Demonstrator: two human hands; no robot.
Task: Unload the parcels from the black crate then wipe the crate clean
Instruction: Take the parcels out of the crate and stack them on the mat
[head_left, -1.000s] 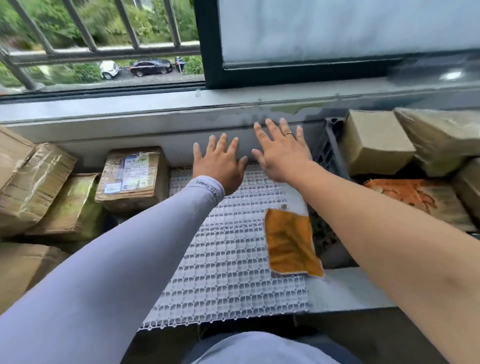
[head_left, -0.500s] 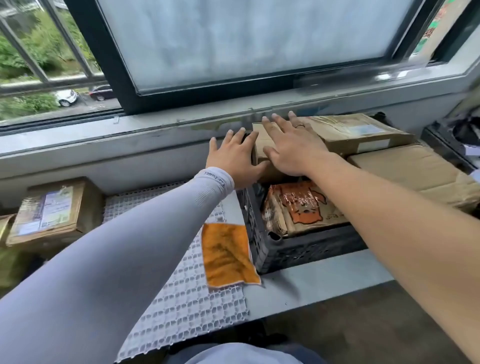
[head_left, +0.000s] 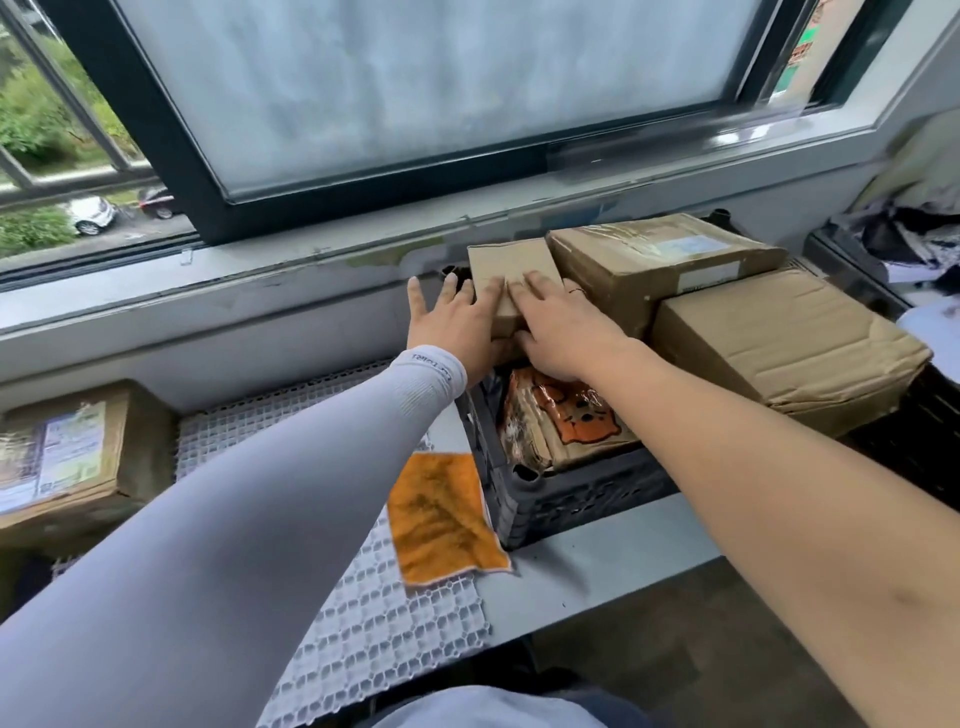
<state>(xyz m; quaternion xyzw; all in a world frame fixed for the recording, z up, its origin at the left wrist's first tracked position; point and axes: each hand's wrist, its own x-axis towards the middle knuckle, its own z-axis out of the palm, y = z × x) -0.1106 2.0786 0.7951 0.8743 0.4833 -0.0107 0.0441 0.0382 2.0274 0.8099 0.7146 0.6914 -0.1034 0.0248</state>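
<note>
Head view, target: small parcel (head_left: 511, 273) sits on top of the load at the far left corner of the black crate (head_left: 576, 496), directly ahead of both your hands; its long axis runs away from you toward the window sill (head_left: 311, 265).
Head view, left hand (head_left: 451, 325): fingers straight and spread, lying against the parcel's left edge with some fingertips past the corner; it grips nothing yet.
Head view, right hand (head_left: 563, 327): fingers extended flat over the parcel's near top face; it presses or rests, and nothing is clasped.
Head view, nearer hand: both reach it about equally; your left covers the outer side, your right the top, so a two-handed lift toward you looks the likely next move.
Head view, neighbours: a taped parcel (head_left: 662, 265) touches the target's right side; a large creased parcel (head_left: 789, 353) lies nearer you on the right; a parcel with an orange print (head_left: 566, 421) sits lower in the crate, below your right wrist.
Head view, unloading side: white mesh mat (head_left: 374, 629) and orange cloth (head_left: 441, 519) lie on the worktop (head_left: 597, 561) to your left; one labelled parcel (head_left: 67, 457) stands beyond the mat.
Head view, hidden: both thumbs, the target's near face, the crate floor and the crate's right end cannot be seen.
</note>
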